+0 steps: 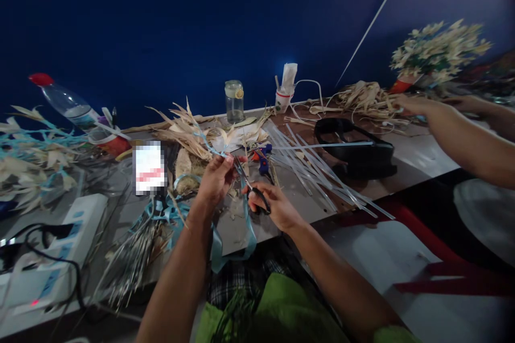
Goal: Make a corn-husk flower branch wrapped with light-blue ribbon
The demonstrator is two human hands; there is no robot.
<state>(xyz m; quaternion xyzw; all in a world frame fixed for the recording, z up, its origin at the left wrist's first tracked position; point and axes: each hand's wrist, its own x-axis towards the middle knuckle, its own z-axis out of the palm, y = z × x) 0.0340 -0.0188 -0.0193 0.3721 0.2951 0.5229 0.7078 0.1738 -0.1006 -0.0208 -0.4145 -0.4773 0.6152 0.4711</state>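
Observation:
My left hand (217, 179) is closed around light blue ribbon (250, 236), pinching it near a thin stem (206, 142) wrapped in the same blue. A length of this ribbon loops down over the table's front edge towards my lap. In my right hand (279, 208) is a pair of scissors (260, 199) with black handles, fingers through the loops. Its blades point up and left, right beside my left fingertips and against the ribbon. Whether the blades are parted is hard to make out. Just beyond my hands lies a blue glue gun (264, 161).
Dried corn husks (185, 131) and a lidded bottle (234, 102) stand behind. Clear glue sticks (322, 171) and a black case-like object (356, 153) lie right. Wires (131, 257) and a power strip (76, 236) are left. Another person's arm (454, 128) reaches in from the right.

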